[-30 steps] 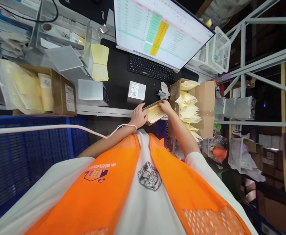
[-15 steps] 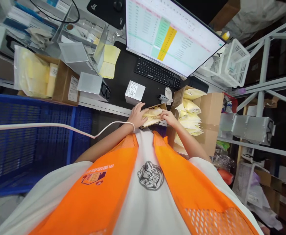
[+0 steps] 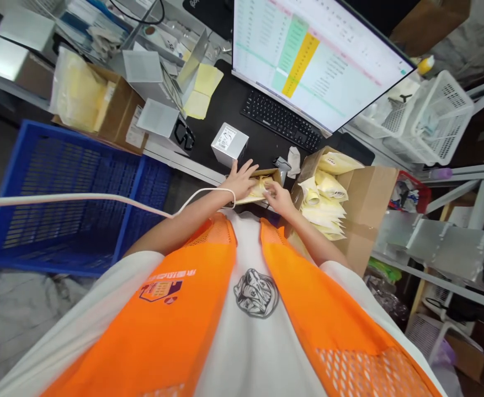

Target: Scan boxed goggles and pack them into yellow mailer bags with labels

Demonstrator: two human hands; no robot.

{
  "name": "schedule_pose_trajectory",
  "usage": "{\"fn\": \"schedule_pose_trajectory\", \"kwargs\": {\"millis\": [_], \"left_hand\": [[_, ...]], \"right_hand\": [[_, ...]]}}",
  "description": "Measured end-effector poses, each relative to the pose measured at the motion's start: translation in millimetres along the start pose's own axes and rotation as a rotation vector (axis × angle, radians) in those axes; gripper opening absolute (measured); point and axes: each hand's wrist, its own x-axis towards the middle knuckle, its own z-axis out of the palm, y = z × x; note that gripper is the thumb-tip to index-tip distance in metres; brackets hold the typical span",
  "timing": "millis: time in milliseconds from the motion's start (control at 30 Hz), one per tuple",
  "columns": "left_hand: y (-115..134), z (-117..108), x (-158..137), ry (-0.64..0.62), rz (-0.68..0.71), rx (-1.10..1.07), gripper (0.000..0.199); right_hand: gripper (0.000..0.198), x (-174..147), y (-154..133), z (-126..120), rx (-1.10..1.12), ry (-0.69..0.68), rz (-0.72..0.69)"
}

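Observation:
A small open cardboard box [image 3: 278, 174] with a pale yellow packet [image 3: 259, 186] inside is held close against my front at the desk edge. My left hand [image 3: 240, 180] lies along its left side, fingers stretched out and spread over the rim. My right hand [image 3: 280, 198] reaches in from the right, its fingers bent and closed on the packet; the fingertips are partly hidden. Just beyond my left hand stands a silver-grey box [image 3: 230, 144] with a white label.
Right of my hands, a large carton [image 3: 360, 204] holds several yellow padded packets [image 3: 324, 212]. The keyboard [image 3: 281, 121] and monitor [image 3: 308, 60] are behind. On the left are a blue crate [image 3: 65, 193], another silver box [image 3: 157, 118] and a white cable [image 3: 101, 197] crossing to my left wrist.
My left hand's fingers have spread and lifted from the box's edge. My right fingers have moved further into the box. The view has shifted and turned slightly.

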Motion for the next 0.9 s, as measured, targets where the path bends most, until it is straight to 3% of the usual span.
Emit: {"fn": "schedule_pose_trajectory", "kwargs": {"millis": [200,367,433,633,767,900], "left_hand": [[-0.9,-17.0,-7.8,0.131,0.086,0.004,0.031],[10.2,-7.5,-40.3,-0.112,0.025,0.007,0.035],[10.5,0.3,-50.6,-0.130,0.007,-0.018,0.037],[11.6,9.2,-56.8,-0.078,-0.052,-0.065,0.036],[15.2,9.2,-46.5,-0.041,-0.130,-0.072,0.035],[13.6,8.2,-34.4,0.077,-0.221,-0.072,0.035]], "right_hand": [[0.024,14.5,5.8,-18.9,-0.252,0.045,-0.198],[0.024,4.0,16.1,-22.8,-0.244,-0.010,-0.235],[0.025,-6.4,17.2,-23.8,-0.253,-0.051,-0.246],[0.030,-33.5,16.3,-23.9,-0.284,-0.047,-0.173],[0.038,-34.0,14.5,-20.1,-0.258,-0.006,-0.091],[0.046,-28.0,9.1,-16.1,-0.253,0.044,-0.041]]}}
